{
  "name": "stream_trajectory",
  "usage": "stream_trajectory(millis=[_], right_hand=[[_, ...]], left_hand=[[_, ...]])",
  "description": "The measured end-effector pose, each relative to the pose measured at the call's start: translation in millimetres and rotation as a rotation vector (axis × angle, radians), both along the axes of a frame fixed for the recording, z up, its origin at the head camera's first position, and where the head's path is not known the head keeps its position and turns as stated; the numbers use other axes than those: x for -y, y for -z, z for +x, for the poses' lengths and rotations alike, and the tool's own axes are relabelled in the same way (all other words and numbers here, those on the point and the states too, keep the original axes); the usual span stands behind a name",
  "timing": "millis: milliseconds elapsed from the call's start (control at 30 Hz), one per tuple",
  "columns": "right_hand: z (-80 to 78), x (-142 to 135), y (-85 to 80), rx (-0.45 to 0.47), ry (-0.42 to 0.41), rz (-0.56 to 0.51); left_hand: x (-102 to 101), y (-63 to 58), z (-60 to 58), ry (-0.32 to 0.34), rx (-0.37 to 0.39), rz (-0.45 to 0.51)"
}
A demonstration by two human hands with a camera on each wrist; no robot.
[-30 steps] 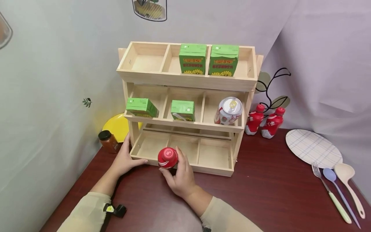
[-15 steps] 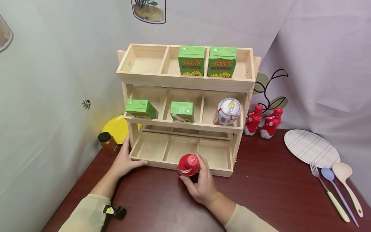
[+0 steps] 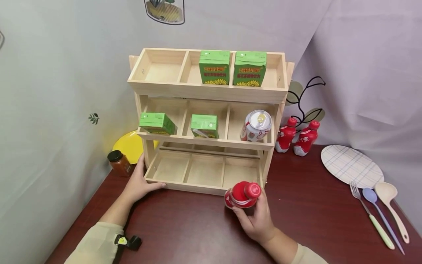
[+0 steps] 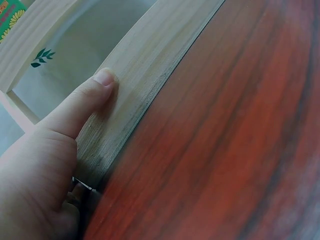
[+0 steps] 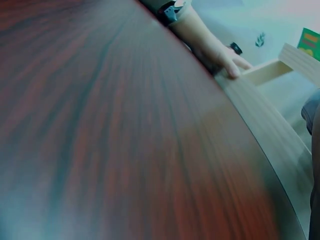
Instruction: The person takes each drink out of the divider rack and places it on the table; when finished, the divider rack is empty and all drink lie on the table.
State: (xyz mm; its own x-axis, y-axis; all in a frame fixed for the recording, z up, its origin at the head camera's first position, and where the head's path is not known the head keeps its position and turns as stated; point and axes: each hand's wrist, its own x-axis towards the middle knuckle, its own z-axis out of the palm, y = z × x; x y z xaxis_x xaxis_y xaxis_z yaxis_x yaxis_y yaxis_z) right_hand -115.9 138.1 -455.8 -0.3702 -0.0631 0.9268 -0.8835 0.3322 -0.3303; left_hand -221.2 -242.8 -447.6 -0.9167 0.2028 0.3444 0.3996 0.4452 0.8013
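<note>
My right hand (image 3: 258, 220) holds a red bottle (image 3: 242, 194) tilted to the right, in front of the bottom tier's right compartment. Its red cap points up and toward the right. At the lower left corner of the three-tier wooden shelf (image 3: 197, 189), my left hand (image 3: 136, 187) grips the bottom tier. In the left wrist view the thumb of the left hand (image 4: 40, 165) lies along the wooden front board (image 4: 132, 75); the other fingers are mostly hidden. The right wrist view shows mainly tabletop, with the left hand (image 5: 220, 55) at the shelf's far corner.
Green drink cartons (image 3: 214, 68) stand on the upper two tiers, and a silver can (image 3: 256, 125) on the middle one. Two red bottles (image 3: 285, 135) stand right of the shelf, near a checked oval mat (image 3: 351, 165), fork, spoon and ladle. A brown jar (image 3: 120, 163) and yellow plate (image 3: 126, 145) are left.
My right hand has carried the red bottle rightward along the shelf's front, from the left part to the right compartment, and the bottle has tilted more. The left hand stays on the corner.
</note>
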Motion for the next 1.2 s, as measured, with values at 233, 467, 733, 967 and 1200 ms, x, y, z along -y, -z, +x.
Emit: stream_trajectory(millis=[233,467,733,967,1200], right_hand=[[7.3,-23,-10.7,-0.118,0.151,-0.002],[14.7,-51,-12.7,-0.145,0.288,-0.044],[13.6,-92,-4.0,0.077,0.296,-0.073],[-0.6,-131,14.6,0.262,0.481,-0.015],[-18.9,-152,16.2,0.493,0.498,-0.057]], left_hand=[[1,-1.9,1.1,0.006,0.003,-0.008],[-1,-1.0,1.3,0.011,0.004,0.002],[1,-1.3,1.2,0.005,-0.004,-0.001],[3,-0.7,3.8,0.000,0.004,-0.014],[0,-1.7,1.4,0.018,0.005,0.007]])
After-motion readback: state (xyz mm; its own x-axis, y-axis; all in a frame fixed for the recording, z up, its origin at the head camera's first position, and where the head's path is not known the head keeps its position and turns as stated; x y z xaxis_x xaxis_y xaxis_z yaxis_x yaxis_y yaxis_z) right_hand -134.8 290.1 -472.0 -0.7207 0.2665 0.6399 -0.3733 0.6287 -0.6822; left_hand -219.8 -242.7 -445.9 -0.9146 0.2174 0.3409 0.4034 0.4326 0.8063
